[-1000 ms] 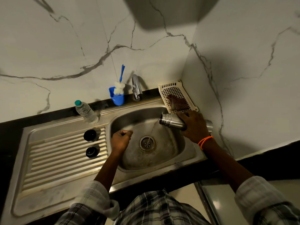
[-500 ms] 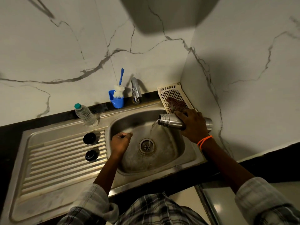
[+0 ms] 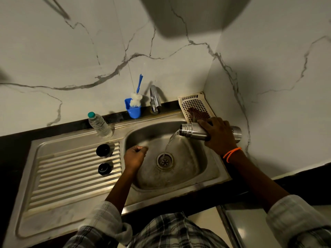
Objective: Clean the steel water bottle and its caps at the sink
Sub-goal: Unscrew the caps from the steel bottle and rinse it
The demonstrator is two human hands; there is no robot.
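Two black caps (image 3: 103, 150) sit on the drainboard, left of the basin (image 3: 206, 163). Your right hand (image 3: 219, 136) grips the steel bottle (image 3: 190, 131) sideways; the poured stream is now fuller than before. Your left hand (image 3: 134, 157) stays fisted, contents unclear.

Head camera looks steeply down, close over the sink (image 3: 211, 178).

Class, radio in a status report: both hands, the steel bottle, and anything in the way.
Right hand grips steel bottle sideways, water pouring toward drain. Left hand fisted over basin, contents unclear. Two black caps waiting on drainboard. Nothing obstructing.
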